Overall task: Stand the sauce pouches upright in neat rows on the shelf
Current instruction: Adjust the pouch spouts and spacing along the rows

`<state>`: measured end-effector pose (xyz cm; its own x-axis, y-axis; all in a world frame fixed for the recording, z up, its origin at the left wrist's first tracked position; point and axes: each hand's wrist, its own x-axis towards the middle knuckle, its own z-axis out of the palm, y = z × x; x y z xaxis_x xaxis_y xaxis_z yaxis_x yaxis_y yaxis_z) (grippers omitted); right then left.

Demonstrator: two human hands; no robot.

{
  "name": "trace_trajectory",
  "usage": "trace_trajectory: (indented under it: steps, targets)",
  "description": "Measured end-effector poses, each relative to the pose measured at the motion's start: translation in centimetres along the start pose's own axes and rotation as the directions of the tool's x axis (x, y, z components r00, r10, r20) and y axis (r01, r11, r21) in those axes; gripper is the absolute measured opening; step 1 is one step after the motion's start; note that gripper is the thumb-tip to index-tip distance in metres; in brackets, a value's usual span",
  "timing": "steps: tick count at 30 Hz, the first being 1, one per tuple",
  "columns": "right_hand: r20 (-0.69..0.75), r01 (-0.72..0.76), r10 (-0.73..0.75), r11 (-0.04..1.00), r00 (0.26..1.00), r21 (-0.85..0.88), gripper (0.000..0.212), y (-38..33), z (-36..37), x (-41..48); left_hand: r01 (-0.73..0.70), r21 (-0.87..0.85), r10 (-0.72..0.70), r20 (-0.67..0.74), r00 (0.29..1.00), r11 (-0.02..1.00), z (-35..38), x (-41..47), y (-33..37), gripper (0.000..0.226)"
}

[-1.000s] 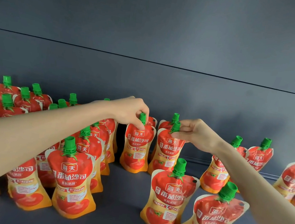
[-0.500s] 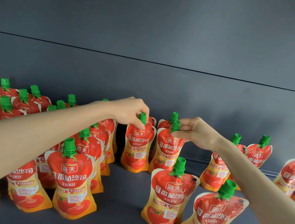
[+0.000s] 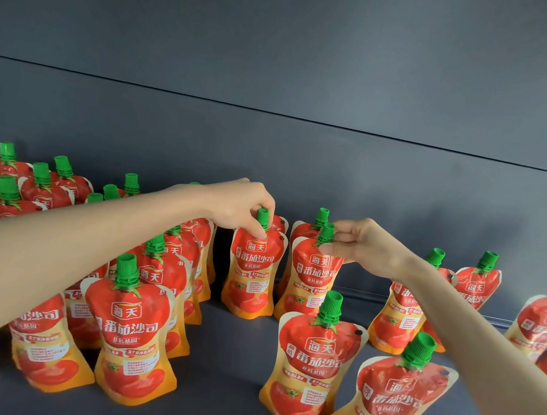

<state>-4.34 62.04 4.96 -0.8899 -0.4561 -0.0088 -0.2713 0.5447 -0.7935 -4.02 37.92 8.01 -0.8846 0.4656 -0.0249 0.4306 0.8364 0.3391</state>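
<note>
Red and orange sauce pouches with green caps stand on a dark grey shelf [image 3: 231, 356]. My left hand [image 3: 241, 208] pinches the green cap of one upright pouch [image 3: 252, 273] near the back. Just to its right, my right hand [image 3: 359, 246] pinches the cap of a second upright pouch [image 3: 310, 279], which stands in front of another pouch [image 3: 305, 226]. Both held pouches rest on the shelf side by side. Two more pouches [image 3: 313, 365] [image 3: 389, 405] stand nearer me, the right one tilted.
Rows of several pouches [image 3: 135, 331] fill the left side, with more at the far left back [image 3: 39, 184]. Loose pouches lean at the right [image 3: 476, 285] [image 3: 545, 323]. The grey back wall [image 3: 304, 159] rises behind. Bare shelf lies between the left rows and the front pouches.
Both hands stay on the same two caps. The view has shifted slightly; the pouches under my hands have barely moved.
</note>
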Motion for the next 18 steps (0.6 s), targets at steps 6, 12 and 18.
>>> trace_trajectory:
  steps: [6,12,18]
  targets:
    - [0.003,-0.005,0.005,1.0,1.0,-0.021,0.023,-0.15,-0.02,-0.01,0.001,-0.009,-0.001,0.002,1.0,1.0,0.01,0.13,-0.14,0.027]
    - [-0.008,-0.007,0.006,0.996,1.0,-0.091,0.025,-0.45,0.01,-0.01,0.005,-0.014,-0.005,-0.008,1.0,1.0,0.13,0.15,-0.22,0.028]
    - [-0.04,0.003,-0.01,0.988,0.999,-0.155,0.029,-0.57,-0.02,-0.03,0.003,-0.042,-0.004,-0.029,1.0,0.999,-0.02,-0.1,-0.11,0.031]
